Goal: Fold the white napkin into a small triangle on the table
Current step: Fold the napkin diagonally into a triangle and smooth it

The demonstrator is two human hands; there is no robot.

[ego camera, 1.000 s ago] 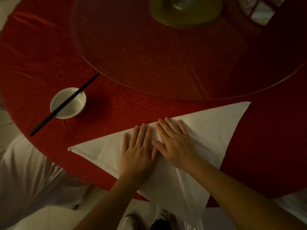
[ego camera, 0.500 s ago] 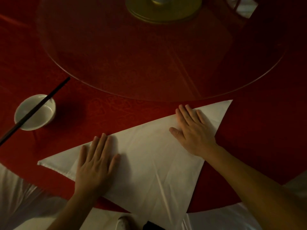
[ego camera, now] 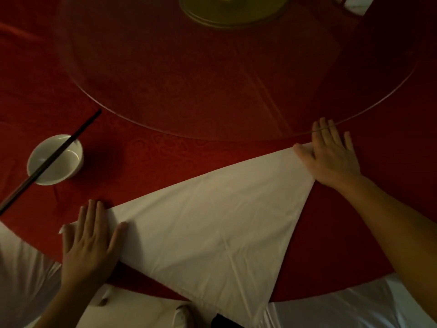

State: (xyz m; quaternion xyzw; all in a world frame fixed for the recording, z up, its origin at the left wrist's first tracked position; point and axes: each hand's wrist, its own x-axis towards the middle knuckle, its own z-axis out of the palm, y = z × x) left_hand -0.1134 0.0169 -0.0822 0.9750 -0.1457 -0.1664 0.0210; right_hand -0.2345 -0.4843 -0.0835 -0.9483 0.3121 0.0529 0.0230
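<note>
The white napkin (ego camera: 212,223) lies flat as one large triangle on the red tablecloth (ego camera: 146,157). Its long edge runs from lower left to upper right, and its third corner hangs over the table's near edge. My left hand (ego camera: 91,242) rests palm down, fingers apart, on the napkin's left corner. Flat on the right corner lies my right hand (ego camera: 329,155), its fingertips reaching the rim of the glass turntable. Neither hand grips the cloth.
A big round glass turntable (ego camera: 165,91) fills the table's middle, with a gold base (ego camera: 234,10) at the top. A small white bowl (ego camera: 56,159) stands at the left with black chopsticks (ego camera: 47,162) laid across it. White fabric (ego camera: 23,275) hangs below the table's edge.
Both hands have slid apart along the napkin from its middle, the left to the left corner and the right to the right corner, pressing it flat.
</note>
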